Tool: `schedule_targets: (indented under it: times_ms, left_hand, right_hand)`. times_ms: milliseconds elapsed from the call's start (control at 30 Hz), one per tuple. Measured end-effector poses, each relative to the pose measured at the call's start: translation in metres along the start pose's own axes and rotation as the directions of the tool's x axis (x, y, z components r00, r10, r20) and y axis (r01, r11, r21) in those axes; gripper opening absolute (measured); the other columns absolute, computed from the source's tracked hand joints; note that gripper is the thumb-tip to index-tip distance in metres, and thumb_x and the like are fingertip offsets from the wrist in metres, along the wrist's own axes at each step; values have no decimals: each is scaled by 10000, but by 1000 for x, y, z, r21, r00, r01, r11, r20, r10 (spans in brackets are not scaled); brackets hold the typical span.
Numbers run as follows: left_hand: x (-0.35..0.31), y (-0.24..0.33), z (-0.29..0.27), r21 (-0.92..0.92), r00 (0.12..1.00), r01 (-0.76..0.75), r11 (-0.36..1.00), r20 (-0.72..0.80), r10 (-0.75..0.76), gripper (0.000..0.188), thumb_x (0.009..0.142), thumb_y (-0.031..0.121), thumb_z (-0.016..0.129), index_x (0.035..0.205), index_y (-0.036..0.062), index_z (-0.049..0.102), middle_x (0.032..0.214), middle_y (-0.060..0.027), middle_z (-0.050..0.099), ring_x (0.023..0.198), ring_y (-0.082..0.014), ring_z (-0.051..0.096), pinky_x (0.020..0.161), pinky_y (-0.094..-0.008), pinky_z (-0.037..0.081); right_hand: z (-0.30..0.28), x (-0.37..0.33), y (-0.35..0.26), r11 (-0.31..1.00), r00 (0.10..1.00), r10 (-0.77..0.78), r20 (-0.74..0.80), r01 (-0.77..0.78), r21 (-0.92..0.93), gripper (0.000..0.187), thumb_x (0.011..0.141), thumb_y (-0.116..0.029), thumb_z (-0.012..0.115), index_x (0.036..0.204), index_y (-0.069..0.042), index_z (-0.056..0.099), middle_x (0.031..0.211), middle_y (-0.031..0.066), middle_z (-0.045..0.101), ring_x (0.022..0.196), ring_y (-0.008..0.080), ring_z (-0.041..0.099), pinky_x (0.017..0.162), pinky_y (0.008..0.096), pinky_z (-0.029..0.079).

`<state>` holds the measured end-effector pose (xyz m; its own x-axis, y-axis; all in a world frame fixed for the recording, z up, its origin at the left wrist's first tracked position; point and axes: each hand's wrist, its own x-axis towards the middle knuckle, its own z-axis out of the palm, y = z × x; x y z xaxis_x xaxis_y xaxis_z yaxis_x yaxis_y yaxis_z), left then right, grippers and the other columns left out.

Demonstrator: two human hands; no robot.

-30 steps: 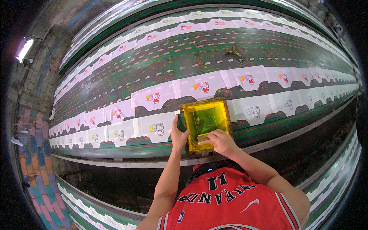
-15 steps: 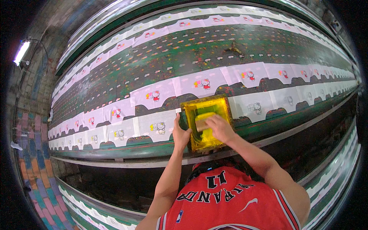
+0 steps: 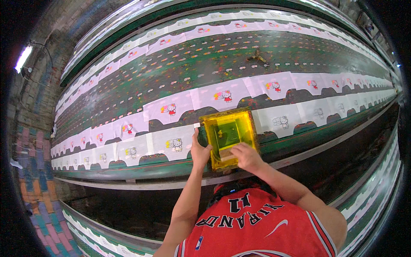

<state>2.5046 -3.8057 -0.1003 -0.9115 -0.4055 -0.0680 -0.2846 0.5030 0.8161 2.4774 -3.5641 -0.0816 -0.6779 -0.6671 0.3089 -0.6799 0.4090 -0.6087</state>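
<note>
A screen printing frame with yellow-stained edges lies over the near row of white fabric pieces. My left hand grips its left side, the thumb against the frame and the fingers toward a small white tab. Inside the frame, my right hand is closed on a squeegee with a pale, wooden-looking handle, at the near end of the mesh. Yellow ink coats the inner near edge. Left of the frame, a fabric piece bears a cartoon cat outline with yellow balloons.
A long green printing table runs across, speckled with ink. Farther back lies a row of pink-tinted fabric pieces with coloured prints. A dark tool-like object rests mid-table. Behind me stands another table with white pieces.
My right hand has drawn the squeegee from the middle of the mesh toward me, to the near end. My left hand stays on the frame.
</note>
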Motion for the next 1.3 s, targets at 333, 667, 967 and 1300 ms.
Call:
schedule_targets:
  times_ms: [333,667,967,1300]
  left_hand:
    - [-12,55,70,-171,984,-158,972,-113,140,862,781,-47,730,1578,12,405,1522,-223,552,1338,-292,588,1089,-377,469]
    - [-39,152,214,-240,1000,12,971,10,-10,887,760,12,755,1572,-17,400,1583,-219,480,1490,-319,437,1215,-405,353]
    - [-40,164,231,-99,999,50,994,17,-49,877,770,16,753,1576,34,409,1558,-212,513,1383,-346,527,1128,-426,426]
    - [-37,158,235,-50,991,127,991,49,-124,908,752,40,786,1575,60,403,1501,-221,575,1308,-383,622,1070,-435,494]
  right_hand:
    - [-77,-33,33,1000,1000,25,-11,-25,-7,328,749,13,647,1076,0,657,1073,148,665,1057,371,628,938,465,539]
    - [-186,-118,131,990,990,132,38,-131,-45,306,764,7,646,1069,-1,675,1082,146,664,1069,364,628,951,459,539]
    - [-199,-134,151,996,996,83,43,-83,-14,308,771,7,651,1078,1,674,1089,148,660,1071,358,630,954,448,544]
    - [-206,-147,139,998,998,65,-24,-66,-20,312,776,27,670,1087,9,685,1074,148,686,1029,364,660,914,435,562]
